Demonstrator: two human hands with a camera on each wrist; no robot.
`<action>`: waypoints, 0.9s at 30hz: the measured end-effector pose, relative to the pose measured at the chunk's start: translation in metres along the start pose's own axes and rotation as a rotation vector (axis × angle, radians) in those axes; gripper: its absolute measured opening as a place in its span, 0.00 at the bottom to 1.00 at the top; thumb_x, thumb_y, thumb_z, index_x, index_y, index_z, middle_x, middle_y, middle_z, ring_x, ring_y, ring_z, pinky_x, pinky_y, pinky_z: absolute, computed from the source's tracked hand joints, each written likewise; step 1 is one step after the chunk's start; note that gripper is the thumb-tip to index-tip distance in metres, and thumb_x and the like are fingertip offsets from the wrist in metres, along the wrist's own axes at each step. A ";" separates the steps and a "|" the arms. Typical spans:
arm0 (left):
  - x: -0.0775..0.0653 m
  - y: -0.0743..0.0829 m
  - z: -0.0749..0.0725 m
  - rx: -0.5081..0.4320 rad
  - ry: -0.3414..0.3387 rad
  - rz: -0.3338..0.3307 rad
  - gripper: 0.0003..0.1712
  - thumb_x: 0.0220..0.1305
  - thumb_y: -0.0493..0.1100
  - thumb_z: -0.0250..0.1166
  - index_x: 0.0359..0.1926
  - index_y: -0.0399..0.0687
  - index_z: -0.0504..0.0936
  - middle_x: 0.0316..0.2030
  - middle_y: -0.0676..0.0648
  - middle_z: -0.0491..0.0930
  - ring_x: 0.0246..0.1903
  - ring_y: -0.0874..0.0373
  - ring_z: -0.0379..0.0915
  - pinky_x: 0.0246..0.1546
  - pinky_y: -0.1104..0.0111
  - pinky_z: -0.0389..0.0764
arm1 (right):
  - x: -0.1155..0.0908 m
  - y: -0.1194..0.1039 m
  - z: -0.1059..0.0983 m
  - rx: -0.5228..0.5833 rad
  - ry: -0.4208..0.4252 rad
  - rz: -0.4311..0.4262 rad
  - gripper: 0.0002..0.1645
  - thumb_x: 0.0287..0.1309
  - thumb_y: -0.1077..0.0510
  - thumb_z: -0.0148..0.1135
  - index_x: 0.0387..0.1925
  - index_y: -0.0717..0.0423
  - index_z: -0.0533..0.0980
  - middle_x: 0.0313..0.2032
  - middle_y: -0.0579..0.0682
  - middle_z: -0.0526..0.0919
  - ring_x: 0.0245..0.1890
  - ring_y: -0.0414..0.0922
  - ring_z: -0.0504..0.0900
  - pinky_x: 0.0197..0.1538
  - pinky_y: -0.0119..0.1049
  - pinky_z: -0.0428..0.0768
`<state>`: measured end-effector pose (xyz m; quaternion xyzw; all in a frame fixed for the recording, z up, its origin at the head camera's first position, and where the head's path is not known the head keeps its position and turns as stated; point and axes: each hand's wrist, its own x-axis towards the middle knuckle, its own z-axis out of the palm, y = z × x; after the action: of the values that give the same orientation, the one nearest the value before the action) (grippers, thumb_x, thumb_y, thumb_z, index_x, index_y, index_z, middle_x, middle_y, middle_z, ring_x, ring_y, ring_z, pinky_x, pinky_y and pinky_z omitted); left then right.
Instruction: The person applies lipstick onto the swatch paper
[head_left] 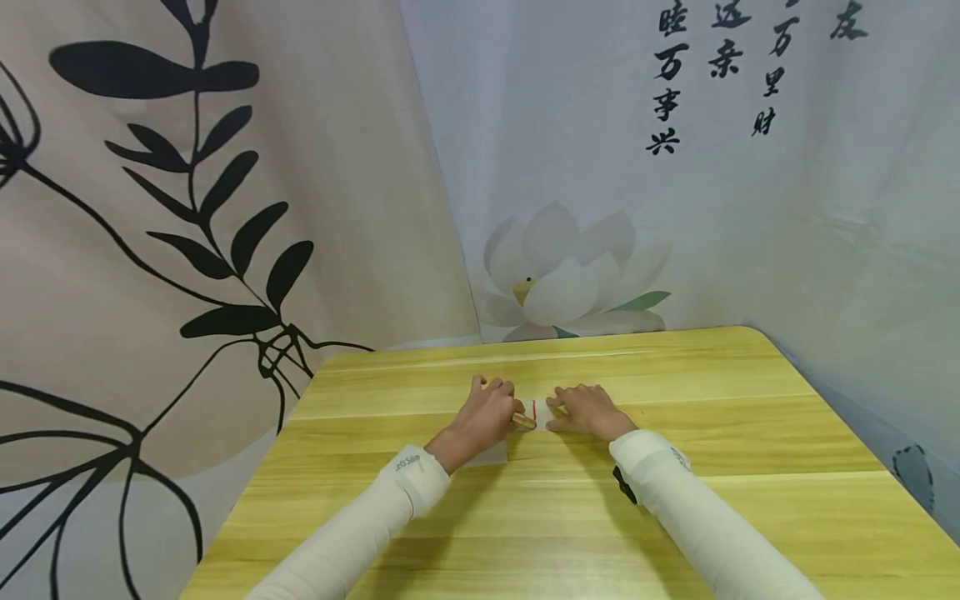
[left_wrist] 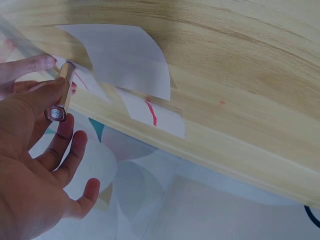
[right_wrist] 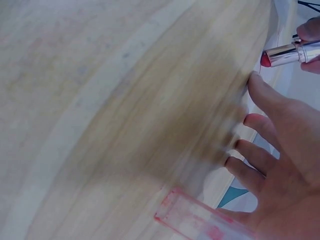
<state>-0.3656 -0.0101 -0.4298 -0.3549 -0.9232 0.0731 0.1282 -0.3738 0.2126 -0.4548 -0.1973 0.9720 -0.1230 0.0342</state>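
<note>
- Head view: I see my left hand [head_left: 486,414] and my right hand [head_left: 588,411] close together on the wooden table [head_left: 675,500], with a small white paper [head_left: 542,412] between them. The left hand grips a lipstick [head_left: 524,420]; its long axis lies almost flat, and its tip points right, toward a red line on the paper. The right hand lies flat, fingers straight, pressing the paper.
- On the sleeve at my left wrist there is small writing; I cannot read it surely. On the backdrop [head_left: 750,208] there are black Chinese characters, for example 万 and 兴.
- Left wrist view: the left hand [left_wrist: 35,165] holds the lipstick [left_wrist: 62,95] between thumb and forefinger, other fingers loosely open. The round base faces the camera, and the tip points away onto the paper [left_wrist: 125,60], which carries red strokes.
- Right wrist view: the right hand [right_wrist: 280,165] is open, fingers spread, on the table's edge. The metallic lipstick [right_wrist: 287,53] enters from the right, its red tip pointing left. A transparent, red-smeared piece [right_wrist: 200,220] lies under the palm; I cannot tell what it is.
</note>
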 end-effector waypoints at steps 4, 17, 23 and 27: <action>-0.001 0.000 -0.001 0.005 -0.002 0.000 0.10 0.61 0.53 0.77 0.44 0.62 0.93 0.38 0.55 0.80 0.44 0.56 0.76 0.62 0.45 0.68 | -0.001 0.000 -0.001 0.003 -0.001 0.000 0.34 0.66 0.42 0.70 0.67 0.53 0.79 0.70 0.61 0.73 0.66 0.66 0.74 0.67 0.68 0.66; -0.009 -0.004 0.000 -0.030 0.026 0.002 0.09 0.62 0.51 0.78 0.43 0.61 0.93 0.36 0.55 0.79 0.41 0.56 0.76 0.60 0.44 0.69 | 0.003 -0.001 0.005 0.004 0.013 -0.017 0.34 0.65 0.42 0.71 0.66 0.53 0.79 0.70 0.62 0.74 0.65 0.67 0.75 0.65 0.69 0.67; -0.015 -0.014 -0.003 -0.092 0.078 -0.019 0.11 0.60 0.50 0.78 0.45 0.60 0.92 0.39 0.56 0.81 0.42 0.57 0.76 0.58 0.45 0.70 | 0.005 -0.003 0.003 -0.028 0.018 -0.041 0.34 0.65 0.41 0.70 0.66 0.53 0.79 0.69 0.62 0.75 0.63 0.66 0.77 0.64 0.68 0.69; -0.019 -0.022 -0.006 -0.137 0.104 -0.035 0.12 0.62 0.49 0.78 0.47 0.58 0.92 0.40 0.56 0.82 0.41 0.57 0.76 0.58 0.45 0.69 | 0.004 0.002 0.004 -0.022 0.033 -0.050 0.34 0.65 0.42 0.71 0.66 0.54 0.80 0.68 0.62 0.76 0.62 0.66 0.78 0.64 0.72 0.67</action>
<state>-0.3643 -0.0389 -0.4223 -0.3499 -0.9242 -0.0109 0.1528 -0.3782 0.2118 -0.4589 -0.2197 0.9685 -0.1165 0.0128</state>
